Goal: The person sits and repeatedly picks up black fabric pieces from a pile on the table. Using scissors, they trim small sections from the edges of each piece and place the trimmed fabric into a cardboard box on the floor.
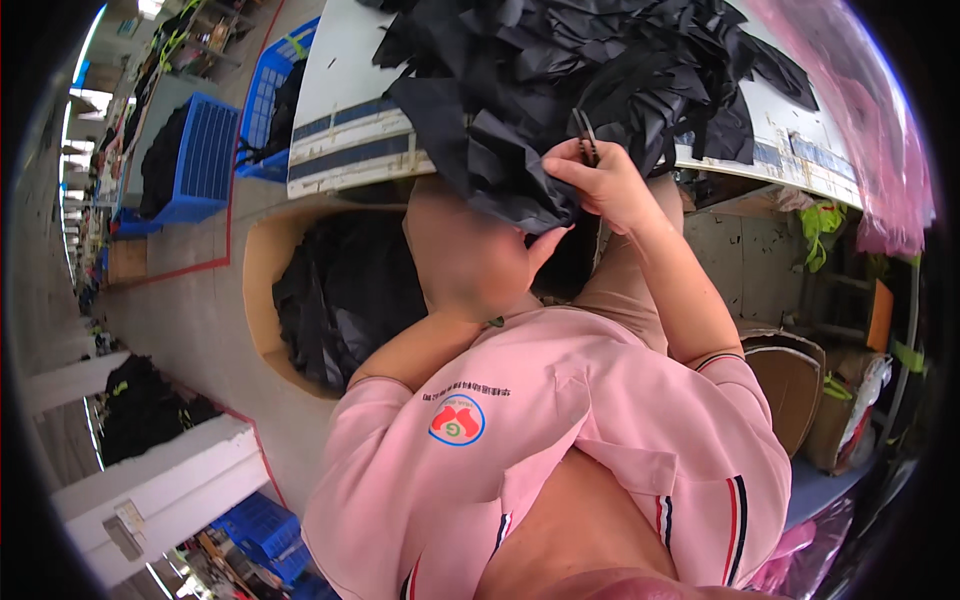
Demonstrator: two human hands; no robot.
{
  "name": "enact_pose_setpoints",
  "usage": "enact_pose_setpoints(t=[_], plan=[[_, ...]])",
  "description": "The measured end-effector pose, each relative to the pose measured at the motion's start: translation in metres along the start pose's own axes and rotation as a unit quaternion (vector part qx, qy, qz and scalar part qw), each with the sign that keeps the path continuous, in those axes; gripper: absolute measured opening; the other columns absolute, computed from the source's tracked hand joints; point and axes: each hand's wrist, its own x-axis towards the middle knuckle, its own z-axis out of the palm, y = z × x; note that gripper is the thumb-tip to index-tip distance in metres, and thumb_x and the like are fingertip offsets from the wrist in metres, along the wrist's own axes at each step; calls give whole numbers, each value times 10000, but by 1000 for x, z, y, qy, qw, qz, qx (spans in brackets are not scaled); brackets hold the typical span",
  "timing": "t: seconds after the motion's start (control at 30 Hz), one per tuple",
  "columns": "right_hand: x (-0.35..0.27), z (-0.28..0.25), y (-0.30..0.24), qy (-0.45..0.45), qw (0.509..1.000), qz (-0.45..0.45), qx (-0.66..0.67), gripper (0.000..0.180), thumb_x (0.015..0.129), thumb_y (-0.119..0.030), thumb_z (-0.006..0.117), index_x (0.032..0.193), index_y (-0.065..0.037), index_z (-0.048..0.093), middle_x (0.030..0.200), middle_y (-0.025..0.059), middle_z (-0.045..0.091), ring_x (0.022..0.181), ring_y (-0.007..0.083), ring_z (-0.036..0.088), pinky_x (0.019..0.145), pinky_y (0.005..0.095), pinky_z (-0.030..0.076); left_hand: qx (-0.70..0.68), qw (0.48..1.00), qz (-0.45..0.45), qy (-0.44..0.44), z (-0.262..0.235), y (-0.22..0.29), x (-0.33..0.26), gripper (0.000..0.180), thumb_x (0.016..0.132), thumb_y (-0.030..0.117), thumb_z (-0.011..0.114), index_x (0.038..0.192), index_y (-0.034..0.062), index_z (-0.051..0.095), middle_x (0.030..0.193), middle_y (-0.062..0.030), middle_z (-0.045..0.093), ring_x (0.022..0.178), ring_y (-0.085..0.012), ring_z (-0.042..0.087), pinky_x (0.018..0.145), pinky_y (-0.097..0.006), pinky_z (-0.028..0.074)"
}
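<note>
- Black fabric piece [510,190] hangs off the near edge of the white tabletop [345,110], drooping from the big heap of black fabric scraps [600,60] that covers most of that surface.
- Right hand [610,185] is raised to the tabletop edge, its forearm running up from the pink-sleeved shoulder at lower right, wrist bent inward toward the cloth.
- Its grip is clenched around a small pair of dark snips [586,135], whose blades poke up above the knuckles, just against the heap; the fingertips also press on the hanging piece.
- Left hand [540,245] sits below the cloth, only partly seen: the forearm comes up from the lower left and is folded at the elbow, and the fingers reach up beneath the fabric's lower fold.
- Whether that left grip is closed on the cloth or only touching it from beneath, I cannot tell; the fabric hides most of it.
- Under the tabletop edge, to the left, a cardboard box [262,290] stands on the floor, filled with more black cloth.
- Further left stand blue plastic crates [205,155], well apart from the hands.
- Pink plastic sheeting [860,110] drapes along the right side of the tabletop.
</note>
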Motion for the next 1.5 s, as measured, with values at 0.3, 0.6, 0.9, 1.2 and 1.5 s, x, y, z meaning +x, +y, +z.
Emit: enact_pose_setpoints(t=[0.3, 0.6, 0.9, 1.2, 1.5], plan=[[-39, -21, 17, 93, 968, -222, -69, 169, 852, 3, 655, 1012, 42, 618, 935, 64, 642, 839, 101, 587, 799, 213, 451, 255, 885, -248, -301, -35, -4, -49, 340, 861, 316, 636, 1045, 30, 652, 938, -57, 676, 783, -139, 627, 725, -266, 477], [-43, 14, -6, 77, 947, -303, -72, 140, 837, 8, 664, 976, 3, 650, 868, 1, 638, 776, 45, 550, 730, 181, 422, 272, 940, -36, -202, -70, 43, -2, 463, 805, 232, 711, 1199, 45, 557, 1212, -89, 556, 1037, -171, 542, 872, -302, 443], [-35, 12, -8, 173, 936, -292, 97, 127, 863, -41, 656, 979, 9, 640, 873, 23, 638, 793, 78, 577, 758, 206, 466, 136, 938, 85, -308, -9, 53, 24, 884, 724, 271, 795, 1411, 11, 302, 1512, -189, 185, 1378, -308, 263, 1106, -397, 267], [-24, 9, 1, 196, 925, -229, 232, 97, 882, -107, 653, 940, -32, 629, 822, -5, 618, 756, 63, 572, 688, 206, 454, 375, 887, 241, -122, 33, 25, 24, 722, 794, 140, 688, 1410, 22, 331, 1456, -221, 300, 1323, -360, 352, 1083, -408, 301], [-24, -11, 25, 207, 933, -86, 282, 126, 881, -150, 653, 964, -61, 618, 811, -6, 601, 706, 78, 574, 644, 210, 468, 280, 911, 173, -249, 23, 31, 29, 789, 727, 20, 644, 1432, 1, 290, 1481, -223, 275, 1376, -354, 285, 1113, -381, 253]])
